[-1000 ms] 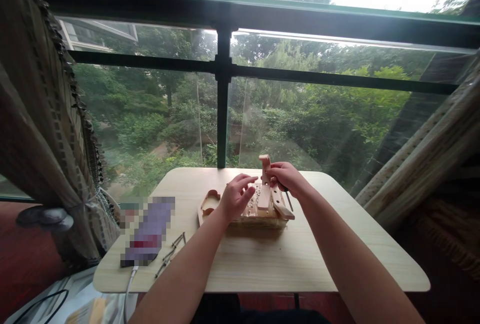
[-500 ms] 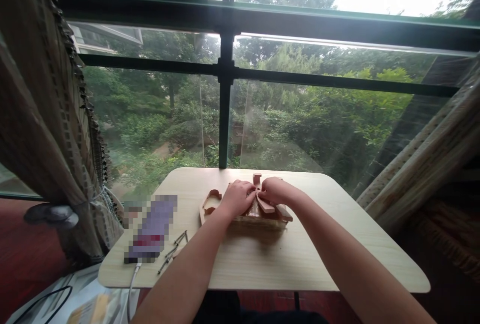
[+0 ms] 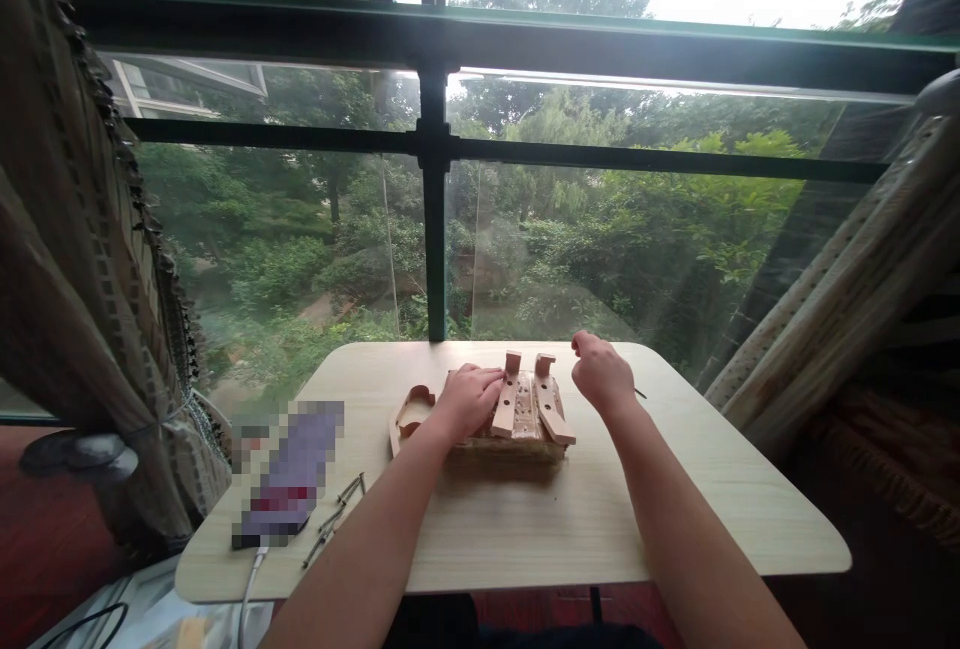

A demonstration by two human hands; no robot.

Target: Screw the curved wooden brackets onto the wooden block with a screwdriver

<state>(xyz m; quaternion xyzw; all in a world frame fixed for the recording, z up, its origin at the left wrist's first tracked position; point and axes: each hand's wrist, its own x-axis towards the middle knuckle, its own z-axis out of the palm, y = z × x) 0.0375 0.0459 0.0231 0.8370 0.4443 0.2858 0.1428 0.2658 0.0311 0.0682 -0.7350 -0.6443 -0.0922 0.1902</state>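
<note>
My left hand (image 3: 466, 401) lies over the left part of a brown block (image 3: 517, 451) that looks wrapped in clear film. Its fingers are closed against the edge of a light wooden piece (image 3: 504, 417) with holes and a hooked far end. A similar wooden piece (image 3: 553, 411) rests on the block further right, free of both hands. My right hand (image 3: 604, 375) is raised right of the block, fingers curled shut; whatever they hold is hidden. Beside that wrist shows the tip of a thin dark rod (image 3: 640, 393). A curved wooden part (image 3: 396, 432) sits left of the block.
Several long metal bolts (image 3: 334, 519) lie on the pale table (image 3: 600, 539), left of my left forearm. Beyond them is a blurred-out purple, phone-like object (image 3: 292, 474) with a white cable (image 3: 250, 584). A window stands behind the table, curtains (image 3: 97, 259) at both sides.
My right hand has left the wooden pieces and moved right, off the block. The left wooden piece has turned from its slant and lies straighter. My left hand stays on the block.
</note>
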